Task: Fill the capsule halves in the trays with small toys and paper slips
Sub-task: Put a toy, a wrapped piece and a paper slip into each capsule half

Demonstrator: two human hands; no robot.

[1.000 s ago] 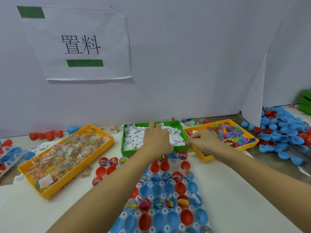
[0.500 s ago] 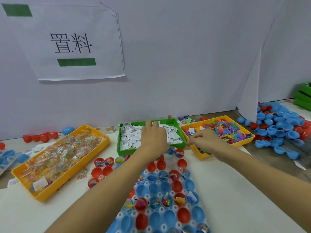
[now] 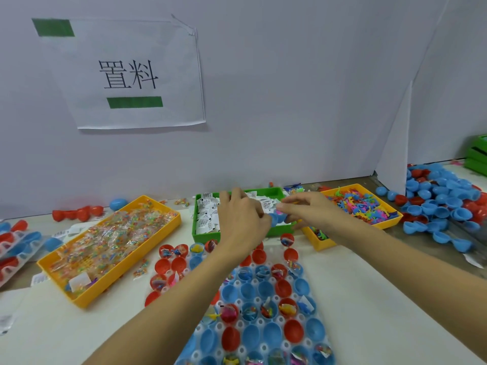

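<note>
we are hovering both hands over the green tray (image 3: 203,234), left hand (image 3: 243,222) pinching paper slips (image 3: 208,219), right hand (image 3: 311,209) fingers curled, ready for the capsule halves (image 3: 266,288).

The right hand (image 3: 313,212) leaves the near corner of the yellow toy tray (image 3: 390,222) and now reaches toward 9 o'clock over the green slip tray (image 3: 205,234), fingertips beside the left hand (image 3: 242,219), with a blue capsule half (image 3: 275,218) between them.
</note>
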